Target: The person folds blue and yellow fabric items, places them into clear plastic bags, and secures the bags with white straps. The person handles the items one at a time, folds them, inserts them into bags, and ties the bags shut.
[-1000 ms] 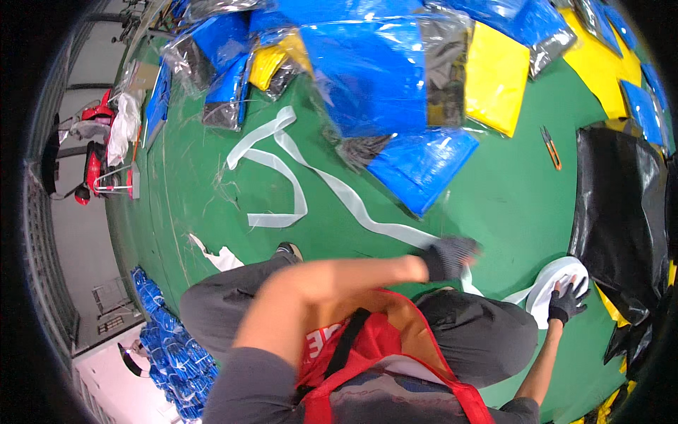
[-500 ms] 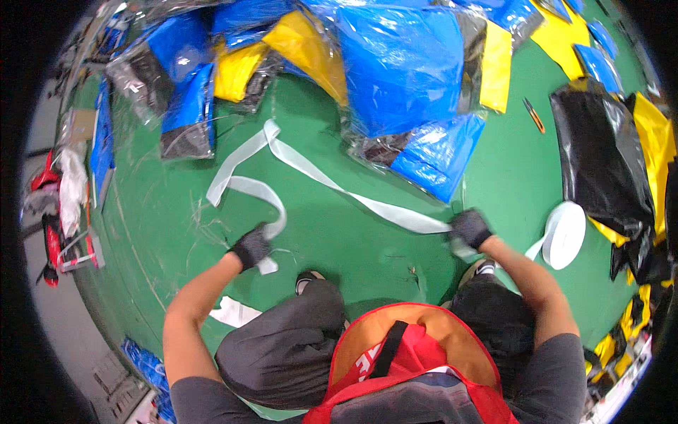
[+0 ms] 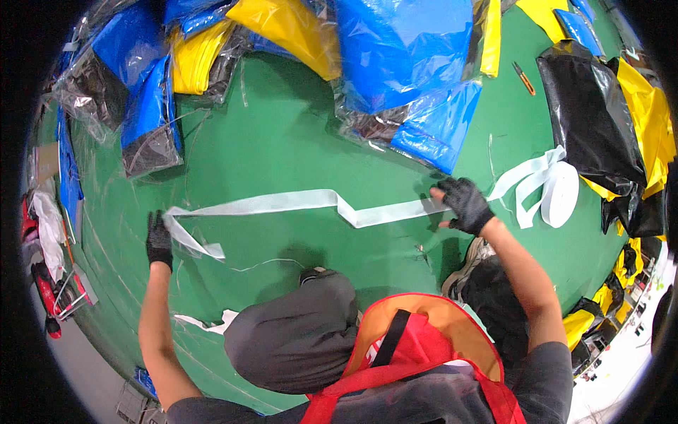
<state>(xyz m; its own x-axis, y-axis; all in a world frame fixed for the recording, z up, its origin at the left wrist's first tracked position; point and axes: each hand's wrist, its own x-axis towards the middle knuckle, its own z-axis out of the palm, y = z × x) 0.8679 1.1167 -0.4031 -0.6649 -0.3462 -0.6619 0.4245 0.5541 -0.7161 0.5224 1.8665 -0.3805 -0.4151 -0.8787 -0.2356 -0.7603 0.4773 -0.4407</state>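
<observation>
Stretching rightward from the black-gloved left hand (image 3: 159, 239), its hold unclear, a flat white fabric strip (image 3: 282, 203) reaches the black-gloved right hand (image 3: 462, 205), spread rather than clenched.

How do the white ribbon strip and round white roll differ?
The long white ribbon strip runs unwound between the black-gloved left hand and right hand; the round white roll is wound compactly, apart from both. The strip is kinked midway; the roll, disc-shaped. Both are white.

Unreadable white lettering (image 3: 374, 350) on red apron (image 3: 425, 342)
</observation>
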